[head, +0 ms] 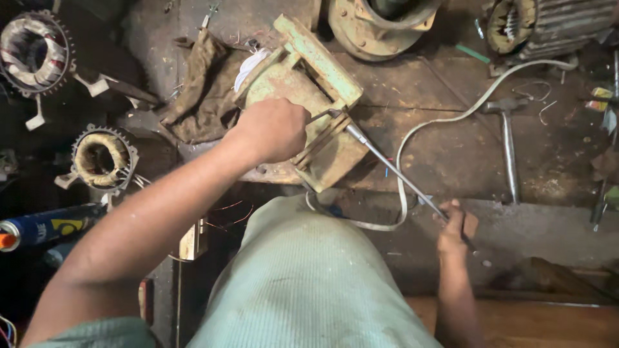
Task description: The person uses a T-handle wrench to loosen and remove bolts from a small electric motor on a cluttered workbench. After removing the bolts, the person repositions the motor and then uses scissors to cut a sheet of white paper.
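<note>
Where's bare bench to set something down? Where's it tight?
Free: the patch between the white cable, the hammer and the round housing; also the front ledge right of the right hand. Crowded: around the green motor casing under the left hand, with the rag and wound stators alongside.

Surroundings on the worktop (451,148): a hammer (508,145) lies at right, head away from the viewer; a white cable (412,132) curves from the upper right toward the near edge. Two wound stators (102,159) (29,51) sit at left, a third (516,22) at upper right beside a ribbed housing (574,26). A round end cover (380,26) rests at top centre. A brown rag (200,90) lies crumpled left of centre; a blue spray can (45,227) at far left.
</note>
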Motion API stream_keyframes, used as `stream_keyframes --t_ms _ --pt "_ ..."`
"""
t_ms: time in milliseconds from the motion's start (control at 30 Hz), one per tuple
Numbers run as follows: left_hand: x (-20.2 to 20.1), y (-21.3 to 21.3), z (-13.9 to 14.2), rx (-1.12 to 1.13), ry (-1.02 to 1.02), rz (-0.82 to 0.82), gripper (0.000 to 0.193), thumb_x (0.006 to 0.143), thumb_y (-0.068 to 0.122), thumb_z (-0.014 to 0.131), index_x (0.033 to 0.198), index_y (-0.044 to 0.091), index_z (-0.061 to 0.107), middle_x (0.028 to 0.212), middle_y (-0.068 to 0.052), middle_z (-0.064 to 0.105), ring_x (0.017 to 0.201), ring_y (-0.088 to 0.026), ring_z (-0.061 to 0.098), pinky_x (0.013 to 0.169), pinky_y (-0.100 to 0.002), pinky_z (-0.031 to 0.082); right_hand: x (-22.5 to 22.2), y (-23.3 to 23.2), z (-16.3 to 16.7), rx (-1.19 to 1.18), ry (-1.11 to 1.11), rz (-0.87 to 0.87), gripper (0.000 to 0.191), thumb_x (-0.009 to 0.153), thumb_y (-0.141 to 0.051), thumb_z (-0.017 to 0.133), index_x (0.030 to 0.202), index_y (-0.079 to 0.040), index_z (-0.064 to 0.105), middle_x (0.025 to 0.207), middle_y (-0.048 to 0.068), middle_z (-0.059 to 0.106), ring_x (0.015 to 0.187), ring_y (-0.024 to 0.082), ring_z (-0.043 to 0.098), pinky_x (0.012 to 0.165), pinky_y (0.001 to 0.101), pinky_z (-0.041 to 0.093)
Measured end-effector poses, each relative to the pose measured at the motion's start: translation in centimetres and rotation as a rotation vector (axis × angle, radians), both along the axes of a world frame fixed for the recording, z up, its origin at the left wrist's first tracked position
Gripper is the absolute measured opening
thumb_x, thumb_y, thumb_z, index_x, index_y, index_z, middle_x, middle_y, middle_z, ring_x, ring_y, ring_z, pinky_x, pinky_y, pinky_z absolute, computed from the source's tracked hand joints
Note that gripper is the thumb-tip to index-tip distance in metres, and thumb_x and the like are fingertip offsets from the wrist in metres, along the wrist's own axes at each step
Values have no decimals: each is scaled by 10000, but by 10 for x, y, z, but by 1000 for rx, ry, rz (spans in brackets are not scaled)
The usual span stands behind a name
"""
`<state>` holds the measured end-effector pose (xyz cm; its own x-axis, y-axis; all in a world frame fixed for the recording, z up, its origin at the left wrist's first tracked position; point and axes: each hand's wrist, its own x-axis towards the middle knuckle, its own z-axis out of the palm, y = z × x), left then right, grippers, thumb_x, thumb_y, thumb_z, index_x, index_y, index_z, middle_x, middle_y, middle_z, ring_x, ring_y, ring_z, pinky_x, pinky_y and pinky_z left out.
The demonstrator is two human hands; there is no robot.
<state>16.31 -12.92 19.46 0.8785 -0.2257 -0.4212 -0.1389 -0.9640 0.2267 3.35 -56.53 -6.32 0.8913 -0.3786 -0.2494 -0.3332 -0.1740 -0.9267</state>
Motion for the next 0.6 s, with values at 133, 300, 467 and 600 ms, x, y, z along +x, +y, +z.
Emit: stream_keyframes --t_ms 133,300,467,600 --pt "-8 5 -6 -50 -47 22 223 841 192 591 942 82 757 868 -262 716 852 -441 702 782 -546 552 -1 -5 14 -147 26 96 438 1084 -325 496 895 17 694 785 86 666 730 177 614 657 305 444" --pt "-34 20 -22 -273 -64 190 316 913 330 611 1148 149 717 804 -244 701 742 -443 683 657 -567 536 0 0 22 56 114 -1 399 1081 -285 506 894 29 666 774 97 631 714 197 583 663 306 455" --pt "-39 33 -50 -316 -86 155 463 884 296 641 1325 157 657 758 -229 696 684 -423 694 630 -525 559 -2 -15 12 153 211 -105 247 1012 -236 560 1019 -1 636 965 51 660 798 171 651 721 273 501" --pt "-42 44 -65 -434 -121 176 518 860 270 643 1365 154 648 774 -198 715 651 -405 695 622 -501 570 -3 -28 13 469 323 -63 192 1079 -213 619 1088 -37 544 947 37 572 782 149 593 730 293 492"
